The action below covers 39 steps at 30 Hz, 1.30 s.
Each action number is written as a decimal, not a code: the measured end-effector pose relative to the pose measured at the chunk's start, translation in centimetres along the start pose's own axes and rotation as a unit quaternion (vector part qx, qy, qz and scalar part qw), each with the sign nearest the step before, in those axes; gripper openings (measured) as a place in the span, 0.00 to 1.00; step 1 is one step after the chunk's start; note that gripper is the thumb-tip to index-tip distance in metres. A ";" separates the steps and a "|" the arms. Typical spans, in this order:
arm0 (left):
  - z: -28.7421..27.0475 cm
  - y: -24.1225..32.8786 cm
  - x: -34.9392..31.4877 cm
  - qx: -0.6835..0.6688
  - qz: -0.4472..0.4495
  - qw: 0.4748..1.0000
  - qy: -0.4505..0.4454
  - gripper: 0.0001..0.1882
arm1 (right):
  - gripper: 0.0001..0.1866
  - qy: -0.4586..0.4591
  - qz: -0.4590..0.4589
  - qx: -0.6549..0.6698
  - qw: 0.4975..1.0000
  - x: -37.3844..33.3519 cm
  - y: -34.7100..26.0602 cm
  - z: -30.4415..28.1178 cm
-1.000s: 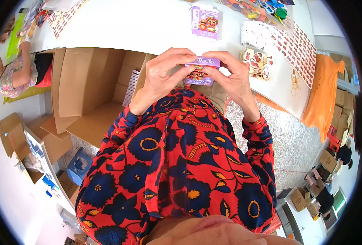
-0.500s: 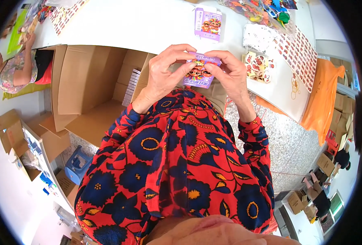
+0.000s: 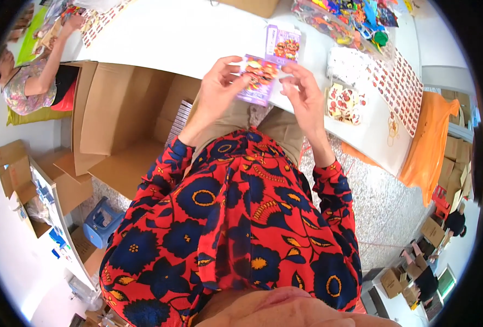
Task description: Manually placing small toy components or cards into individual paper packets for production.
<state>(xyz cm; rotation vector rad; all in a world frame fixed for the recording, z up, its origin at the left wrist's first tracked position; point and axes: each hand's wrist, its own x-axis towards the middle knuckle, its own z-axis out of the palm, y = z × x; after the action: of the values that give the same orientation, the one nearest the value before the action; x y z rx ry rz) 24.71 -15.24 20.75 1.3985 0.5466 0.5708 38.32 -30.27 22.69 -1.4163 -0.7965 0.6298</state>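
A small purple card box (image 3: pixel 260 92) with cartoon figures on its front is in my left hand (image 3: pixel 219 87), tilted above the table's near edge. The left thumb lies on its front face, with the fingers at its left side and behind it. My right hand (image 3: pixel 305 92) is just right of the box, its fingers bent and apart, with nothing seen in them. Just beyond my hands, a second purple box (image 3: pixel 288 46) of the same print lies on the white table (image 3: pixel 198 32).
At right are a tray of small red-printed pieces (image 3: pixel 344 103), a printed sticker sheet (image 3: pixel 402 82), bags of colourful toys (image 3: pixel 356 27) and an orange plastic bag (image 3: pixel 429 136). An open carton (image 3: pixel 116 109) holding stacked small boxes (image 3: pixel 180 121) stands at left, near a co-worker (image 3: pixel 34 90).
My right hand has let go of the purple box and moved slightly away. The box has tilted and shifted a little left in my left hand. The co-worker's arm has reached farther over the table.
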 end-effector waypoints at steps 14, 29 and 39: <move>-21.0 -5.1 12.4 0.391 0.053 0.883 0.254 0.18 | 0.13 -0.008 0.038 -0.139 0.990 -1.7 3.3 -2.6; 2.3 -6.7 9.1 0.396 0.209 0.894 0.011 0.32 | 0.13 0.062 -0.139 -0.408 0.900 10.6 7.5 -4.9; 6.0 -8.8 8.9 0.469 0.197 0.861 0.018 0.47 | 0.11 0.001 -0.134 -0.573 0.809 14.1 8.6 -4.4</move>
<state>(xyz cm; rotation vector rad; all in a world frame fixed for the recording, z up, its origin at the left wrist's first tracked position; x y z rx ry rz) 35.76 -14.52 12.35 2.4753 0.5989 0.6903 50.98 -21.14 15.68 -2.3036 -1.4636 -0.1785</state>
